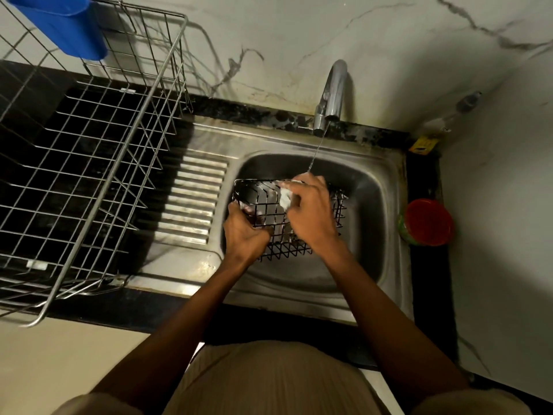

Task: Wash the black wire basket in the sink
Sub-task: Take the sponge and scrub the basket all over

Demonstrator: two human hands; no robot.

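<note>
Black wire basket (270,218), sudsy, tilted

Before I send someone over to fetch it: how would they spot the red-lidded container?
Find the steel sink. On the black counter strip to its right sits a round container, seen from above. Its bright red top with green sides is the only red thing there.

Both bare arms reach forward, hands close together.

The left hand (244,235) is curled in a closed grip, knuckles up, wrist bent slightly inward. The right hand (311,214) lies just beside it and a little farther forward, palm down, fingers bunched, seemingly pinching something pale; the blur hides the fingertips.
</note>
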